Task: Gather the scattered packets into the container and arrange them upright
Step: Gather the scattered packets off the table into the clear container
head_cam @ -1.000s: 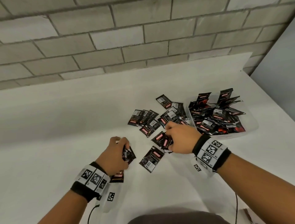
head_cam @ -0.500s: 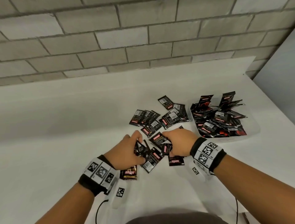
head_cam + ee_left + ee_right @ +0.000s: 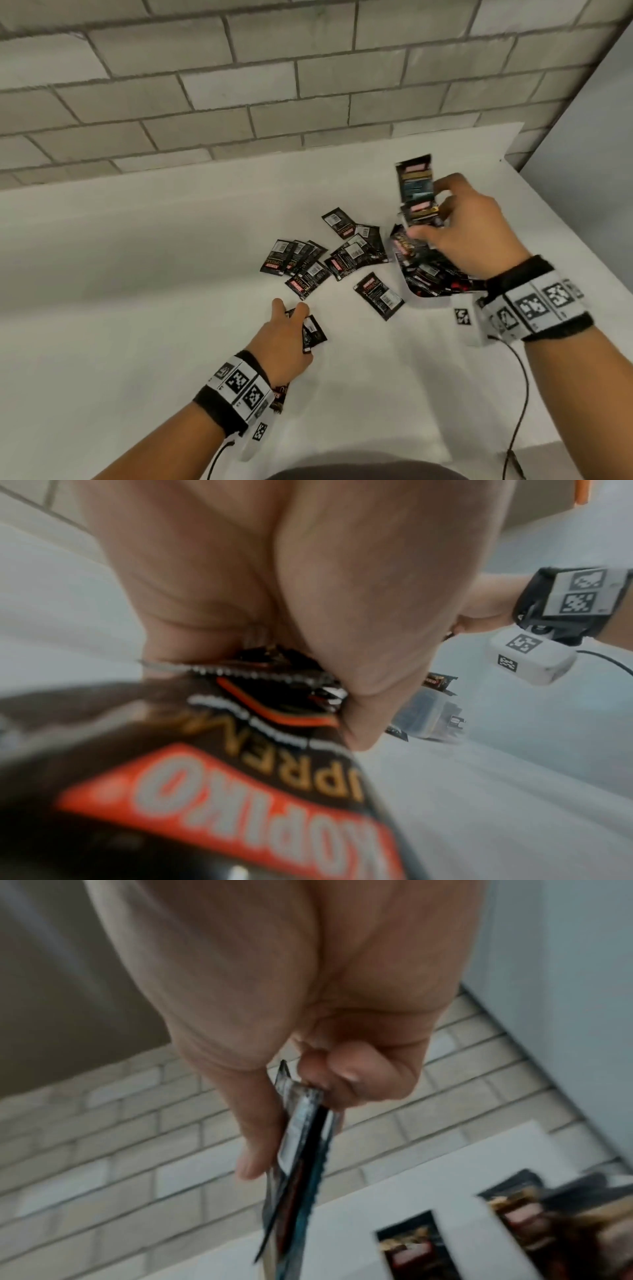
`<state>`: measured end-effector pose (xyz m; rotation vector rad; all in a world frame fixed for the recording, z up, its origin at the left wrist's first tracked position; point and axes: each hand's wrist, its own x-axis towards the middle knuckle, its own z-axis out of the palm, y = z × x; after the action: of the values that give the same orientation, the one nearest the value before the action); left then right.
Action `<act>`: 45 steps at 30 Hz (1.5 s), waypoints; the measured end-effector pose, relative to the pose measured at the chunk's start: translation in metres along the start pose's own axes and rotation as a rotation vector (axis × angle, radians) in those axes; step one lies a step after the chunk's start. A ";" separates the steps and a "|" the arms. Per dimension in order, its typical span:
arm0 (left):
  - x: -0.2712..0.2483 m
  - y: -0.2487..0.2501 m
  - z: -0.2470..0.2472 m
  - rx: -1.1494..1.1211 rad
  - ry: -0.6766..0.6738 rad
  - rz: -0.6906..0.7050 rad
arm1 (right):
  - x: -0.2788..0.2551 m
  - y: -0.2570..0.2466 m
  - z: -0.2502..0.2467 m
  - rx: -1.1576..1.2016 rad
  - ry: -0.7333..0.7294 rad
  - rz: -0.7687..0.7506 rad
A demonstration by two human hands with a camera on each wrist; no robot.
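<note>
Small black and red packets (image 3: 322,258) lie scattered on the white table (image 3: 137,308). My right hand (image 3: 455,222) holds a few packets (image 3: 416,192) upright above the clear container (image 3: 428,291), which is full of packets. In the right wrist view the thumb and fingers pinch that thin stack (image 3: 301,1139) edge-on. My left hand (image 3: 284,339) grips a bunch of packets (image 3: 313,334) near the table's front; one fills the left wrist view (image 3: 212,777). A single packet (image 3: 378,296) lies between my hands.
A grey brick wall (image 3: 274,85) runs along the table's far edge, and a plain wall (image 3: 589,171) closes the right side. Cables (image 3: 517,411) trail from both wristbands over the table's near part.
My right hand has lifted a few packets from the middle of the table and carried them up and right, over the container. My left hand drew back towards me with its bunch.
</note>
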<state>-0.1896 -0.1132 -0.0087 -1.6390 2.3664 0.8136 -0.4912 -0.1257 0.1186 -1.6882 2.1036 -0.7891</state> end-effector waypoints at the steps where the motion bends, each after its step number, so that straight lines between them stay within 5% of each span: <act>1: 0.001 0.000 0.001 0.005 0.009 -0.001 | 0.006 0.014 -0.004 -0.034 0.014 0.047; 6: 0.005 -0.002 -0.001 0.029 -0.009 0.034 | 0.016 0.066 0.008 -0.235 -0.203 0.207; 15: 0.022 0.008 -0.037 -0.095 -0.020 0.109 | -0.002 0.075 0.002 -0.131 -0.143 0.155; 21: 0.062 0.104 -0.093 -0.227 0.187 0.355 | -0.008 0.080 -0.007 -0.118 -0.168 0.115; 29: 0.120 0.220 -0.073 0.264 0.072 0.653 | -0.005 0.081 -0.017 0.031 0.080 0.116; 33: 0.145 0.221 -0.058 0.367 0.069 0.755 | -0.010 0.085 -0.017 0.091 0.112 0.089; 39: 0.162 0.195 -0.059 0.028 -0.076 0.899 | -0.017 0.108 0.000 0.103 -0.081 0.037; 45: 0.143 0.172 -0.071 -0.170 -0.024 0.782 | -0.007 0.114 0.005 -0.365 -0.136 0.223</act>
<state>-0.3880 -0.2231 0.0515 -0.6776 2.9976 1.1521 -0.5759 -0.1030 0.0457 -1.5782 2.3894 -0.2267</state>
